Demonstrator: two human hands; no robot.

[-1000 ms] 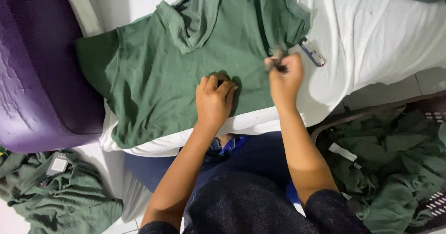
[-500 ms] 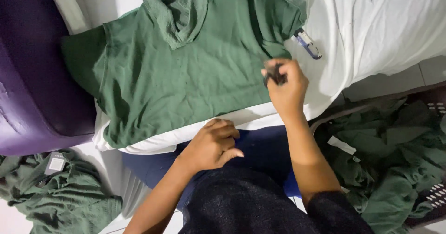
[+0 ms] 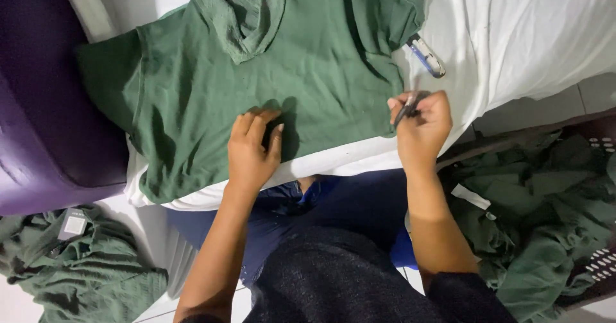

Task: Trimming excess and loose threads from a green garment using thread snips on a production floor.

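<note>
Here right hand (image 3: 420, 127) pinches dark tool (image 3: 405, 110), slanting up-right; left hand (image 3: 252, 146) flat on shirt (image 3: 256, 73).

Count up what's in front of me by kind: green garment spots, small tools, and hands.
Green garment spots: 3: green shirt on the white sheet, floor pile, basket heap
Small tools: 2: dark tool in right hand, clip-like tool
Hands: 2, left hand on shirt
Total: 7

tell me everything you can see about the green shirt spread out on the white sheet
The green shirt is a short-sleeved top of soft, slightly wrinkled knit-looking fabric, lying flat on the white sheet, collar end away from the person, one sleeve toward the purple cushion. The left hand presses flat on its near hem; the right hand, holding a small dark tool, is at its right edge.
</note>
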